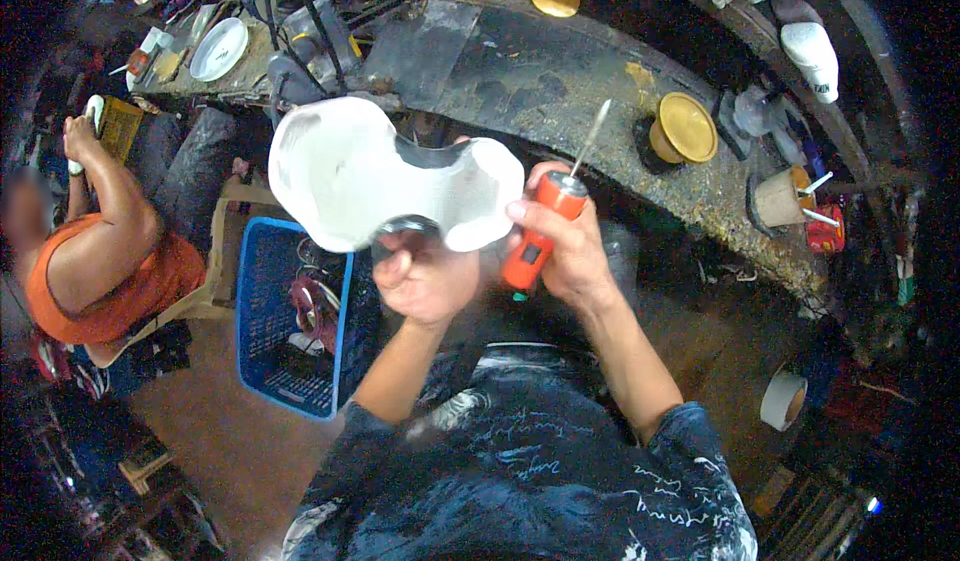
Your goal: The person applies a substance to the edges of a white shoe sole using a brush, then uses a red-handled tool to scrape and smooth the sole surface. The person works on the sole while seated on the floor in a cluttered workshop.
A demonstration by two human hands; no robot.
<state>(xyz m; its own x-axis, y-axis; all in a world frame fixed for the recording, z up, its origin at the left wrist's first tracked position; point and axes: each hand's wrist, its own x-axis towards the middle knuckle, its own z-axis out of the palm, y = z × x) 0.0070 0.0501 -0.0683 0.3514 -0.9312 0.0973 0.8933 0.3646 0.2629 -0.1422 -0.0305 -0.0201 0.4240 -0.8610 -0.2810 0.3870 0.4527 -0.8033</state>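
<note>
My left hand [425, 286] is under a white shoe-sole-shaped piece [340, 171] with wide rounded ends, a narrow middle and black patches along its waist, holding it up in front of me; some of its fingers are curled below the piece. My right hand [565, 246] grips an orange cylindrical hand tool [540, 226] with a dark button and a long thin metal tip pointing up and away. The right thumb lies at the right end of the white piece, touching or very close to it.
A dark worn bench [500, 71] runs ahead, with a yellow dish [685, 121], a cup with brushes [775, 201] and a white plate [220, 49]. A blue basket [250, 301] with items stands at lower left. A co-worker in orange [110, 281] works at far left.
</note>
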